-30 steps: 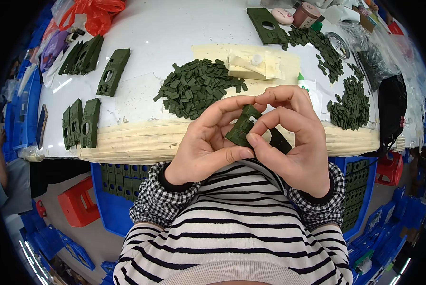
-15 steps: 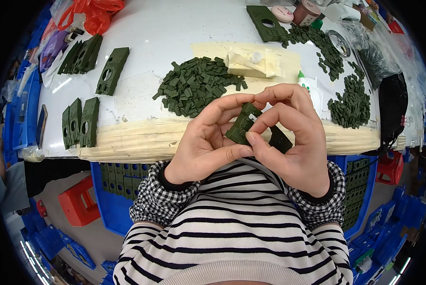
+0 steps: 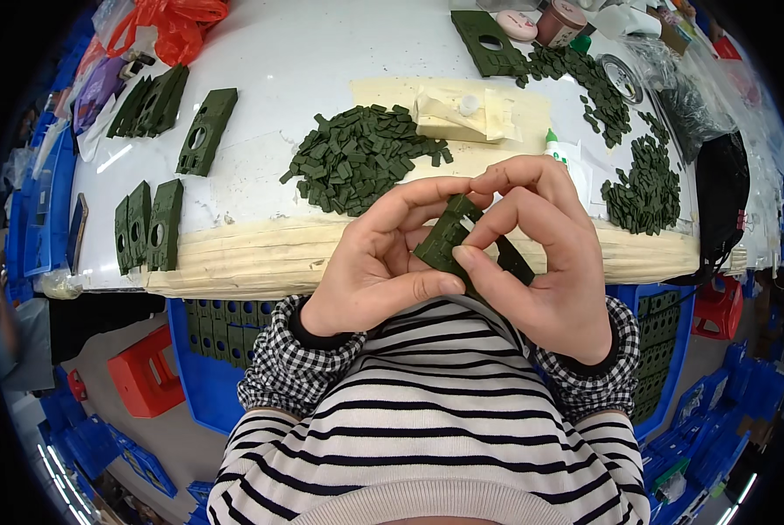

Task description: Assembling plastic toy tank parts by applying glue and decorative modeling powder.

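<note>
My left hand [image 3: 383,249] is closed around a dark green plastic model hull plate [image 3: 444,241], tilted above the table's front edge, thumb along its near side. Raised details and an opening show on its face, and part of it is covered by my fingers. My right hand [image 3: 549,262] works against the same plate, its thumb and a finger pinched together at the surface. Whatever sits in that pinch is too small and hidden to make out. The fingertips of both hands meet at the plate's far end. Beyond them lies a heap of small dark green tiles [image 3: 352,162].
More hull plates [image 3: 164,226] lie at the left, and another plate [image 3: 486,44] at the back. A beige block [image 3: 462,122], a green-tipped white glue bottle [image 3: 556,149] and further tile piles [image 3: 644,188] are to the right. A blue tray [image 3: 204,385] of plates sits below the table.
The hull plate has turned slightly in my hands, and my right hand has shifted a little. The pinch at its surface stays, and the table things stand as before.
</note>
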### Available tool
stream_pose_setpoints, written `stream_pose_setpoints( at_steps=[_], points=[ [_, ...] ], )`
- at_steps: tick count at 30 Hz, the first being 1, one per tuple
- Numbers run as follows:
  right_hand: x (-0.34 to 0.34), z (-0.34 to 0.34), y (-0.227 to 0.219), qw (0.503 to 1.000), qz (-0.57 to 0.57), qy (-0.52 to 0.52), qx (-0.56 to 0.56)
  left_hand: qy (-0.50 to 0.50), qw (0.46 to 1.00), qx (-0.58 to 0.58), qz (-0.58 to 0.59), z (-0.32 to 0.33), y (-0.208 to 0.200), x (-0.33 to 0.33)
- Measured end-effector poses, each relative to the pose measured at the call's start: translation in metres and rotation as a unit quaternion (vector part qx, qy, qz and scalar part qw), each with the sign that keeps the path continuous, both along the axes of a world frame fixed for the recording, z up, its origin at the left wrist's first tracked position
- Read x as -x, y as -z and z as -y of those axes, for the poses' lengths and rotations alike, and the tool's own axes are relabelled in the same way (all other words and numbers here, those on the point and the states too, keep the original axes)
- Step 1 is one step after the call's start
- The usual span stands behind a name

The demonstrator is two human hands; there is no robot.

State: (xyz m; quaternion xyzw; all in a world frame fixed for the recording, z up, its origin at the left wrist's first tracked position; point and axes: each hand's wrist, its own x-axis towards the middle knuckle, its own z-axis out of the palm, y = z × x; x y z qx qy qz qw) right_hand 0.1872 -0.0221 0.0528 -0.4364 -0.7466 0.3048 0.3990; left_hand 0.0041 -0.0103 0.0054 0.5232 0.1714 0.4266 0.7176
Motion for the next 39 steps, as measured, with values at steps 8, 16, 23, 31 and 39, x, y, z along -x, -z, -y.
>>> stream_pose_setpoints(
  at_steps=[8,16,23,31,39],
  points=[
    [-0.024,-0.009,-0.008,0.995,-0.056,-0.087,0.002,0.134,0.975,0.152,0.088,0.002,-0.003,0.011],
    [-0.014,-0.014,-0.009,0.977,0.007,-0.209,-0.041,0.162,0.960,0.231,-0.009,0.010,-0.006,0.016],
    [-0.026,-0.008,-0.004,0.993,-0.004,-0.041,-0.111,-0.044,0.983,0.177,0.020,0.009,0.003,-0.001],
    [-0.028,0.003,0.009,0.995,0.011,-0.010,-0.100,-0.104,0.992,0.073,0.007,0.017,-0.004,-0.007],
    [-0.134,-0.020,0.019,0.901,0.263,0.325,-0.118,-0.094,0.992,0.076,0.038,0.009,0.011,0.005]
  ],
)
